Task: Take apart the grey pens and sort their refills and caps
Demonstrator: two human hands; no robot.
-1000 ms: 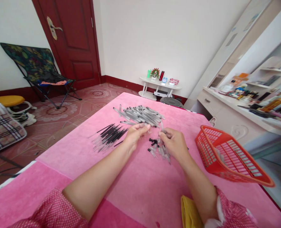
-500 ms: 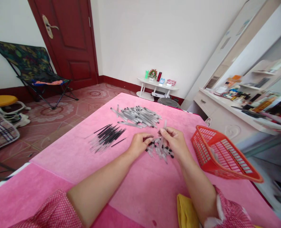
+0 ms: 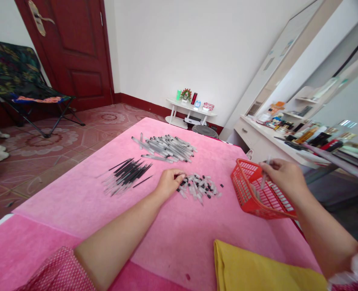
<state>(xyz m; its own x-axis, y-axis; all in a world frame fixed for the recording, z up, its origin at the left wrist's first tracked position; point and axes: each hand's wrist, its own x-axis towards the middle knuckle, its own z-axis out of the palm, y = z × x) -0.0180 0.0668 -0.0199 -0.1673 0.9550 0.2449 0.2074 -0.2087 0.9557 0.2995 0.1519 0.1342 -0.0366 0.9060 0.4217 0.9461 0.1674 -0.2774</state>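
Observation:
My right hand (image 3: 283, 176) is above the red plastic basket (image 3: 248, 208), its fingers closed on a translucent pen barrel (image 3: 264, 178) that points down into the basket. Inside the basket lie other pale pieces, partly hidden by the wall. My left hand (image 3: 169, 182) rests at the left edge of a pile of clear and black pen caps (image 3: 199, 186), thumb and fingers pinched together. What they hold, if anything, is too small to make out. Behind the left hand lie black ink refills (image 3: 130, 173) in a loose heap, and farther back a heap of clear pen barrels (image 3: 169, 147).
A pink cloth (image 3: 154, 238) covers the table. A folded yellow cloth (image 3: 257, 266) lies at the near right. Beyond the basket stands a dresser (image 3: 257, 137) crowded with bottles. A folding chair (image 3: 24, 89) and a red door (image 3: 72, 52) are at the left.
My right hand has moved right, from over the cap pile to over the basket, carrying the pen barrel. My left hand stays by the caps. The view has turned slightly right.

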